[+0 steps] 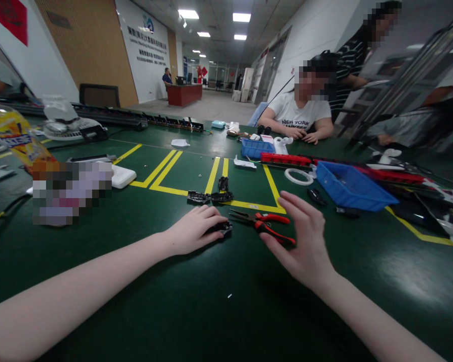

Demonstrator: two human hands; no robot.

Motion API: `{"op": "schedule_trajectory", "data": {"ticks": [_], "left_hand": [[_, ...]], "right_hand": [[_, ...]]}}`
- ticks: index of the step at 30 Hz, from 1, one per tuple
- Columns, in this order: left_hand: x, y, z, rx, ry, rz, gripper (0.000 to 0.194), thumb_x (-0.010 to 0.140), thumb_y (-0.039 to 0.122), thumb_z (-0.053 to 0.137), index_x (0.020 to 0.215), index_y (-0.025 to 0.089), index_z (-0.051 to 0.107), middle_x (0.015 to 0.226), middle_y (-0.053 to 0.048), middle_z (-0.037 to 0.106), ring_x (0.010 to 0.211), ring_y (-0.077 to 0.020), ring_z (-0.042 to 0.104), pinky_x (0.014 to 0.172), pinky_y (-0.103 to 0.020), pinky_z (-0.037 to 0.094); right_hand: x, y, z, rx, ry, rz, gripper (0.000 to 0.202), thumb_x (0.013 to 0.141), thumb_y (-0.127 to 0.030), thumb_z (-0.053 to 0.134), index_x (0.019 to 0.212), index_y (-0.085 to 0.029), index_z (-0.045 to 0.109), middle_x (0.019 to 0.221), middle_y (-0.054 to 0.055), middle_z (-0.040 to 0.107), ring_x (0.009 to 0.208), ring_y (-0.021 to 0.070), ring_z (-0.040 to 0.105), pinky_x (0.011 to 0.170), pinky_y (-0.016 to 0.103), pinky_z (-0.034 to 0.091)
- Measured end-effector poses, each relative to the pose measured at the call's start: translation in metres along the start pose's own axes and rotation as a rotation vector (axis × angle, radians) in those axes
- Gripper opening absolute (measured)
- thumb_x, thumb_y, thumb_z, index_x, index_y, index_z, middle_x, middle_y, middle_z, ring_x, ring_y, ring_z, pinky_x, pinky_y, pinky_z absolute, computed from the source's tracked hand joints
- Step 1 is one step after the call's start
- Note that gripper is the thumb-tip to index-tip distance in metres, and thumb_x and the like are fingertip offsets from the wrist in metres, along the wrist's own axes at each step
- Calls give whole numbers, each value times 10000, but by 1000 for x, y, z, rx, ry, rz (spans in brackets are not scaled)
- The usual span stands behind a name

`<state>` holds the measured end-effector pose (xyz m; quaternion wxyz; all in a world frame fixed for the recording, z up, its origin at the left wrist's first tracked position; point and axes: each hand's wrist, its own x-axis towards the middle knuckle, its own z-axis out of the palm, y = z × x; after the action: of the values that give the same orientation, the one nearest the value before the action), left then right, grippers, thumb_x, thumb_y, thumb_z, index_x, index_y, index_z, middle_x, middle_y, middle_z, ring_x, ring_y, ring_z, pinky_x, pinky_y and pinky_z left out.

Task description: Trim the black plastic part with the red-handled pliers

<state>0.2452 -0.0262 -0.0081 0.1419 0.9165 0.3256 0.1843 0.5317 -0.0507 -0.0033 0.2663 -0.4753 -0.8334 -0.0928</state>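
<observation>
My left hand (198,227) rests low over the table with its fingers curled round a small black plastic part (225,230), which is mostly hidden under them. Needle-nose pliers (256,218) with red and black handles lie on the table, jaws pointing left toward that part. Over the handle end, my right hand (305,239) is spread, thumb and fingers well apart with nothing between them; whether the thumb touches the lower handle I cannot tell. Just beyond my left hand lie several more black plastic pieces (199,197), beside the yellow tape lines.
The green table (166,311) carries a blue tray (351,188), a white ring (299,176) and a smaller blue basket (257,148) to the right. On the left stand a drink bottle (13,133) and a white box (123,176). A person (300,113) sits across the table.
</observation>
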Motion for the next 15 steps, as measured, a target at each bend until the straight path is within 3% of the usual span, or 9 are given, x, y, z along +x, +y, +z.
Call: {"op": "schedule_trajectory", "data": {"ticks": [2,6,10,15], "left_hand": [[0,-2,1,-2,-8,1,366,957,322,540,1311,230,533,1179,-82,591,1043,-246,556,892,-401,475],[1,-2,0,-60,-8,-18,350,931,299,592,1272,230,560,1175,-68,619,1056,-241,573,894,-393,484],[1,-2,-1,-148,24,-77,260,899,300,645,1144,218,621,1103,-49,664,1020,-226,600,881,-374,496],[1,-1,-2,-206,37,-95,216,889,290,656,1087,205,648,1086,-51,665,1005,-219,608,873,-371,505]], "right_hand": [[3,9,11,-40,-30,37,760,847,-549,589,1468,-213,307,1491,183,361,1346,396,349,1033,604,347],[6,27,28,-70,-211,155,725,818,-692,512,1356,-209,456,1305,169,551,1178,368,520,924,561,446],[6,22,20,-47,-197,135,514,834,-649,523,1106,-220,599,1084,126,615,983,312,578,781,471,510],[3,7,5,44,-130,166,429,797,-574,626,999,-200,568,1007,101,596,846,258,612,687,396,536]]}}
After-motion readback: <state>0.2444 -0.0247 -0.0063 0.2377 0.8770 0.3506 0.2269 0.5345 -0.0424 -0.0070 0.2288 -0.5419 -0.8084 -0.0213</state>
